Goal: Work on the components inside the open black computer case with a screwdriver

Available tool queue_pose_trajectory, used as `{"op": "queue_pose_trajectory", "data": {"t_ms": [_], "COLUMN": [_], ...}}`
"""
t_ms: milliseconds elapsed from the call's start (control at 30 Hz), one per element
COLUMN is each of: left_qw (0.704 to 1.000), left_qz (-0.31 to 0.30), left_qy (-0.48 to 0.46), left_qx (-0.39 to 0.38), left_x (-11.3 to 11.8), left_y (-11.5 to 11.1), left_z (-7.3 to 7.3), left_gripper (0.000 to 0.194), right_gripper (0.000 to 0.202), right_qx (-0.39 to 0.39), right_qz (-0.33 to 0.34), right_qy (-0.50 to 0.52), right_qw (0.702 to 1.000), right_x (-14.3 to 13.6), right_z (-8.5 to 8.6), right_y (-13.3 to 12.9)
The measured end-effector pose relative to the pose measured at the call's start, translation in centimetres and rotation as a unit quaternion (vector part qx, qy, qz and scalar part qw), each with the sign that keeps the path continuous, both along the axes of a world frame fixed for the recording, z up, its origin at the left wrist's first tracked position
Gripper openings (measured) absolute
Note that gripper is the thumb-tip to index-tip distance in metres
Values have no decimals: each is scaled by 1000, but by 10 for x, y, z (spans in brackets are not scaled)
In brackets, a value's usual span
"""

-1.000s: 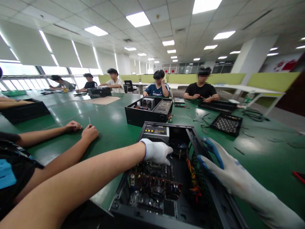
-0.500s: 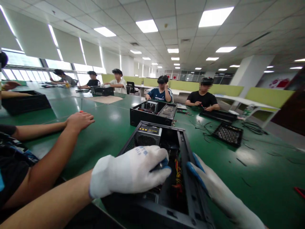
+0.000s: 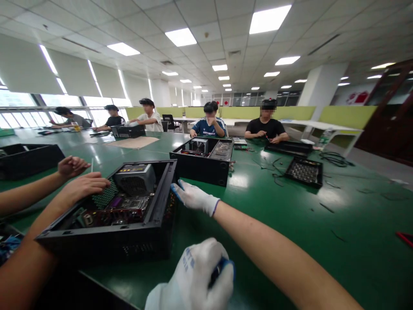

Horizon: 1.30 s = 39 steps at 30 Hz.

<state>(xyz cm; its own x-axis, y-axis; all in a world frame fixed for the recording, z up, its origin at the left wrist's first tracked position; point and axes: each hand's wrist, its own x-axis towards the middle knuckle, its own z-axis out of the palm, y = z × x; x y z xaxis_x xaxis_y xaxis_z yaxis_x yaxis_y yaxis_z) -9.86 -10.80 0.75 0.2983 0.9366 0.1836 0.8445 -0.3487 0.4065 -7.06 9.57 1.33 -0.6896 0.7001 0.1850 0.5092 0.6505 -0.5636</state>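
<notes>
An open black computer case (image 3: 106, 234) lies on the green table (image 3: 290, 206), its motherboard and grey power supply (image 3: 135, 177) showing. My right hand (image 3: 193, 198), in a white glove with blue fingertips, grips the case's right wall near the far corner. My left hand (image 3: 196, 280), gloved the same, sits low in front of the case with its fingers curled around a small dark object that I cannot identify. A co-worker's bare hands (image 3: 82, 186) reach to the case's left rim; the farther hand (image 3: 72, 165) holds a thin white stick.
A second open case (image 3: 203, 160) stands just behind. A black perforated tray (image 3: 303, 172) and loose cables (image 3: 335, 158) lie to the right, a red object (image 3: 405, 238) at the right edge, another black case (image 3: 29, 157) far left. Several people sit along the far side.
The case has slid left toward the co-worker and turned. My left hand has come out of it, closed, down to the near edge. My right arm now stretches across to the case wall.
</notes>
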Motion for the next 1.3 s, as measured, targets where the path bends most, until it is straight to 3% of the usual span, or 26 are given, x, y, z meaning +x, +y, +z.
{"op": "queue_pose_trajectory", "data": {"t_ms": [133,333,533,667,1000,1167,1300], "left_qw": [995,999,990,981,987,987,987], "left_qz": [37,2,-17,-18,-16,4,10], "left_qy": [-87,-51,-45,-42,-14,-18,-15], "left_qx": [21,-1,131,186,159,162,159], "left_x": [-4,-3,1,1,-5,-12,-17], "left_y": [38,82,98,96,100,101,102], "left_z": [-32,-71,-113,-120,-125,-121,-118], "left_gripper": [23,23,14,10,10,10,11], "right_gripper": [95,77,65,48,43,56,53], "right_qx": [74,180,210,228,238,243,255], "right_qz": [-46,-142,-173,-169,-156,-135,-106], "right_qy": [-84,-180,-266,-296,-290,-269,-255], "right_qw": [993,956,925,912,914,922,927], "right_x": [32,76,66,48,46,79,123], "right_z": [6,32,39,36,39,40,41], "right_y": [35,104,166,187,193,167,130]}}
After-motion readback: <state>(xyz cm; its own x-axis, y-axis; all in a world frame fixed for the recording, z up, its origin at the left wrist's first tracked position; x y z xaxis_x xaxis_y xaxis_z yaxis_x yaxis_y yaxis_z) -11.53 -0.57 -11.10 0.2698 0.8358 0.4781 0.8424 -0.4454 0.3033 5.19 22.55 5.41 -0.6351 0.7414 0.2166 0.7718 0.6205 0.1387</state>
